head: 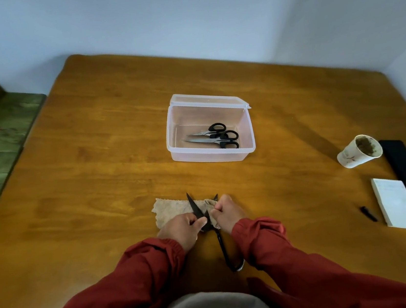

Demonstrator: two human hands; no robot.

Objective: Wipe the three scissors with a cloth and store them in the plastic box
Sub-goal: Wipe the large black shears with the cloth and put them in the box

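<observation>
Pinching the black snips, the left hand faces the right hand, which grips the cloth; plastic box at twelve o'clock.

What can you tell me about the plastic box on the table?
The plastic box is a see-through, faintly pinkish rectangular tub with rounded corners. Its hinged lid is open along the far edge. It sits upright near the middle of the wooden table. Two black-handled scissors lie flat inside, overlapping, blades pointing left. Nothing else touches it.
</observation>
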